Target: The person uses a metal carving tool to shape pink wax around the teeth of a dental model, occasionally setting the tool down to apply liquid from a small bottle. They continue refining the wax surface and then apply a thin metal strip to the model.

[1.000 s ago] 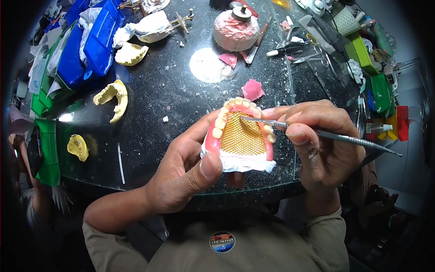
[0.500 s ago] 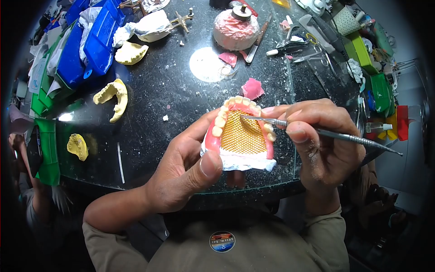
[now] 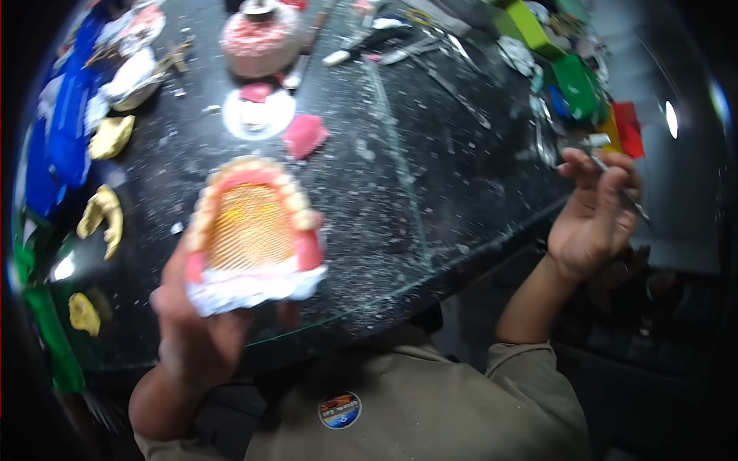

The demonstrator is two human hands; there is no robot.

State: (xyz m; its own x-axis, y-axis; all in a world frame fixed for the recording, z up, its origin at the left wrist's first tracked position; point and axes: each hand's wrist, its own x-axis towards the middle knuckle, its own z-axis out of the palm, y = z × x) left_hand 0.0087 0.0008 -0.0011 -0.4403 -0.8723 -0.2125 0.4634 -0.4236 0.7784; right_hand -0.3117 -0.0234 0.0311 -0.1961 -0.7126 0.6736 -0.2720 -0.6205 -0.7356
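My left hand [image 3: 196, 330] grips an upper denture [image 3: 309, 250] seated on a white plaster model [image 3: 254, 293]. It has cream teeth round the arch, pink wax on the sides and a gold-coloured mesh [image 3: 250, 230] across the palate. The fingers go out of sight beneath the model. Off to the right, past the table's edge, my right hand [image 3: 592, 230] holds a thin metal wax carver [image 3: 637, 207] between thumb and fingers, apart from the denture. Both the hand and the tool are slightly blurred.
Pink wax pieces [image 3: 306, 136] lie beyond the denture. A pink-topped round block [image 3: 261, 42] stands behind them. Yellow casts [image 3: 101, 219] and blue bins [image 3: 73, 115] are at left. Pliers and other tools [image 3: 453, 92] lie at the back right, near a green box [image 3: 580, 88].
My right hand has drawn the carver off the mesh and swung far right. The denture, in my left hand, sits further left in view, and the whole scene has shifted left as the camera turned.
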